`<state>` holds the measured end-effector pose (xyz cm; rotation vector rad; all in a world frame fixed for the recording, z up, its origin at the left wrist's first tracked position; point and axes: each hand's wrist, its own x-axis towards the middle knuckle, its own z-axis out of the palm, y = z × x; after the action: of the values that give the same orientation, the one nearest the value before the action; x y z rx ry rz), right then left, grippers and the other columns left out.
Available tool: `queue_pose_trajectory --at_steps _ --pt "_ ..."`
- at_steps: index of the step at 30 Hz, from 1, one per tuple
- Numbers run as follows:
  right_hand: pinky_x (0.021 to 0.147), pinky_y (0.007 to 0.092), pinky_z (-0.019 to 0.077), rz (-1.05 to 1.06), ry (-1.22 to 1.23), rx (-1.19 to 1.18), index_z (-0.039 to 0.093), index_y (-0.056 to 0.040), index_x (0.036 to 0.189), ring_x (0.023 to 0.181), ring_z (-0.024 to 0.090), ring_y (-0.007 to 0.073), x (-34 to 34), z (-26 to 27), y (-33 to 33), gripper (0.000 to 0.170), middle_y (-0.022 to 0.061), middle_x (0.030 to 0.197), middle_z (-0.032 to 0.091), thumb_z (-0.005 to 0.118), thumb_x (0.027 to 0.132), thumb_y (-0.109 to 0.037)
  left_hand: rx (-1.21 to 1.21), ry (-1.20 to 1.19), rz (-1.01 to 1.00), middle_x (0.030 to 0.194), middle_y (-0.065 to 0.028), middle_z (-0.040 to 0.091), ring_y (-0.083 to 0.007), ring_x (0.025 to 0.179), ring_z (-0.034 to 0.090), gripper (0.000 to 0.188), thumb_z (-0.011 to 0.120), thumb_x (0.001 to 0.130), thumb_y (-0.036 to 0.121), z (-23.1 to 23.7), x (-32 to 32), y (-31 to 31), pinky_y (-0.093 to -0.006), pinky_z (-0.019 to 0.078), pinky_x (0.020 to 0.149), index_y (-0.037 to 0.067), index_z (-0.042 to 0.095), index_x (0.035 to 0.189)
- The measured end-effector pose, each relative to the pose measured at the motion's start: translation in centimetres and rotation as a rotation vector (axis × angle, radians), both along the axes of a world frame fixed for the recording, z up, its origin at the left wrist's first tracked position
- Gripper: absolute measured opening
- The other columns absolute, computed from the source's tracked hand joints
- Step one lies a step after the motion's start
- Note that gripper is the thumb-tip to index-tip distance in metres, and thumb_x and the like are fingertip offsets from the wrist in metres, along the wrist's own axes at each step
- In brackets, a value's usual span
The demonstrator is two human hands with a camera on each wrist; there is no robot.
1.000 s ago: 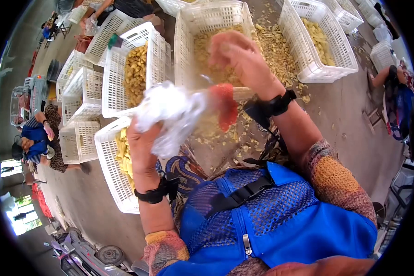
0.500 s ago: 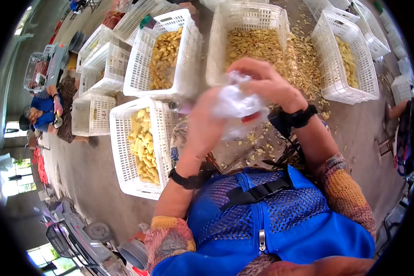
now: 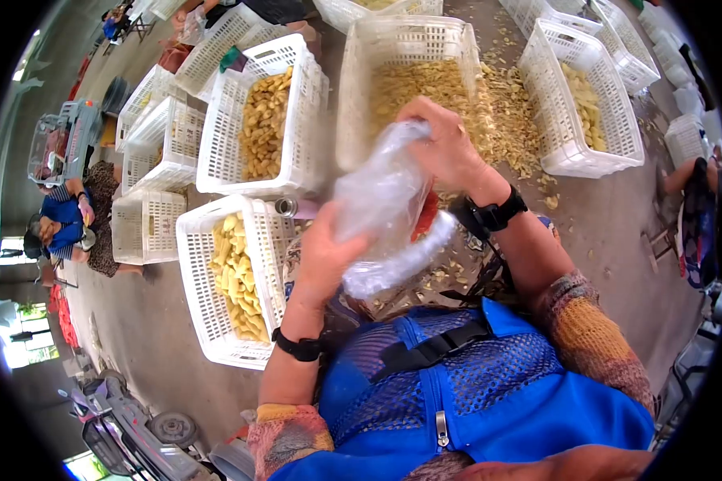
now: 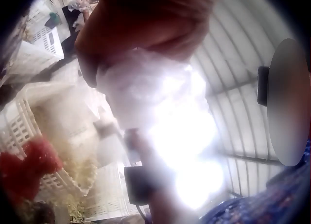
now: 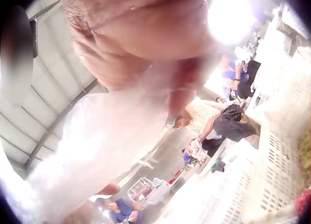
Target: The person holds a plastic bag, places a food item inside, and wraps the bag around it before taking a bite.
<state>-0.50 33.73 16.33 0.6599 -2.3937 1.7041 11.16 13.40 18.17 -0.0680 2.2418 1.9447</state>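
Observation:
A clear plastic bag [image 3: 385, 188] stretches between the two hands above the lap. My left hand [image 3: 326, 250] grips its lower left side, and my right hand [image 3: 451, 148] pinches its upper edge with curled fingers. Beside the bag, below the right hand, shows a red thing [image 3: 425, 215], partly hidden. In the left wrist view the left hand [image 4: 146, 27] is curled on the whitish bag [image 4: 141, 83]. The right wrist view has the right hand [image 5: 141, 34] over the bag [image 5: 107, 131].
Ahead stands a crate [image 3: 409, 29] of peelings, with scraps [image 3: 509, 120] spilled beside it. Crates of brown roots [image 3: 303, 104] and peeled yellow pieces [image 3: 186, 276] are on the left; another crate [image 3: 586, 164] is on the right. A person [image 3: 60, 220] sits far left.
The hands came together around the bunched bag, then moved somewhat apart, and the bag now hangs more spread out. The head view has shifted a little.

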Motion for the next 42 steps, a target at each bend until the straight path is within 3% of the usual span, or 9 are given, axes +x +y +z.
queue_pose_trajectory --at_steps 8,13,18,23,29,37,38,41,42 --pt "0.077 0.0334 0.048 0.109 0.293 0.091 0.057 -0.0015 0.103 0.089 0.06 0.026 0.6 0.1 -0.3 0.04 0.0136 0.095 0.059 0.062 0.064 0.002 0.144 -0.042 0.18 0.106 -0.008 0.061 -0.0165 0.094 0.059 0.038 0.057 0.076 -0.001 -3.6 -0.7 -0.7 -0.0296 0.0486 0.083 0.0 0.054 0.114" --pt "0.085 0.0327 0.0465 0.519 -0.123 -0.15 0.057 -0.0069 0.114 0.101 0.057 0.0261 3.4 4.0 -1.4 0.048 0.0105 0.106 0.058 0.068 0.067 -0.003 0.415 -0.008 0.274 0.097 -0.0068 0.061 -0.0156 0.086 0.061 0.027 0.05 0.083 0.004 -3.7 -2.2 -0.9 -0.0288 0.051 0.073 0.001 0.054 0.11" --pt "0.087 0.0326 0.0451 0.727 0.301 -0.132 0.058 -0.0076 0.113 0.103 0.055 0.0253 4.6 2.4 -3.7 0.049 0.0106 0.109 0.055 0.073 0.068 -0.014 0.716 -0.058 0.296 0.096 -0.0092 0.063 -0.0182 0.082 0.063 0.025 0.043 0.094 0.016 -2.9 -2.3 -0.6 -0.0305 0.0539 0.07 -0.001 0.055 0.106" --pt "0.066 0.0335 0.0517 0.468 0.16 0.083 0.059 -0.0093 0.109 0.081 0.063 0.0261 3.5 0.3 -2.8 0.045 0.0127 0.107 0.056 0.075 0.068 -0.019 0.385 0.001 0.245 0.102 -0.0098 0.063 -0.0194 0.085 0.063 0.027 0.05 0.088 0.011 1.0 -2.0 1.4 -0.0304 0.0528 0.073 -0.002 0.056 0.11" --pt "0.087 0.0391 0.0474 0.39 0.207 0.204 0.046 -0.0058 0.125 0.106 0.054 0.0323 4.1 3.0 -3.8 0.069 0.0161 0.122 0.047 0.076 0.064 -0.017 0.846 0.097 0.118 0.122 -0.0094 0.053 -0.0189 0.108 0.055 0.049 0.055 0.081 0.009 1.6 0.1 -0.7 -0.0327 0.0471 0.091 0.002 0.042 0.128" --pt "0.096 0.0358 0.0427 0.593 -0.692 -0.746 0.056 -0.0007 0.118 0.111 0.054 0.0215 8.3 -0.1 -9.2 0.035 0.0122 0.122 0.054 0.058 0.084 -0.008 0.145 0.195 0.094 0.108 -0.0067 0.059 -0.0131 0.098 0.056 0.04 0.068 0.081 0.013 6.2 9.5 -10.3 -0.029 0.0492 0.081 0.002 0.053 0.116" --pt "0.098 0.0371 0.0417 0.653 -0.867 -1.073 0.056 -0.0006 0.118 0.112 0.053 0.0227 9.9 1.7 -11.0 0.034 0.0128 0.121 0.055 0.057 0.086 -0.012 0.284 0.204 0.161 0.109 -0.0068 0.058 -0.0138 0.098 0.056 0.041 0.068 0.082 0.015 5.4 10.7 -11.6 -0.0294 0.0494 0.08 0.003 0.052 0.117" --pt "0.097 0.038 0.0414 0.743 -0.833 -0.925 0.057 -0.0025 0.117 0.112 0.053 0.0255 11.0 4.7 -13.5 0.035 0.014 0.119 0.056 0.058 0.086 -0.018 0.781 0.126 0.236 0.115 -0.0069 0.055 -0.0173 0.101 0.055 0.045 0.064 0.086 0.027 1.5 10.2 -11.0 -0.0323 0.0501 0.079 0.005 0.047 0.122" --pt "0.094 0.0376 0.0427 0.743 -0.36 -0.436 0.057 -0.002 0.109 0.108 0.054 0.0265 12.0 5.0 -15.3 0.029 0.0143 0.116 0.056 0.059 0.082 -0.013 0.992 0.066 0.183 0.114 -0.0057 0.056 -0.0186 0.103 0.055 0.044 0.061 0.088 0.03 0.5 10.6 -11.3 -0.0332 0.0496 0.08 0.005 0.047 0.122"
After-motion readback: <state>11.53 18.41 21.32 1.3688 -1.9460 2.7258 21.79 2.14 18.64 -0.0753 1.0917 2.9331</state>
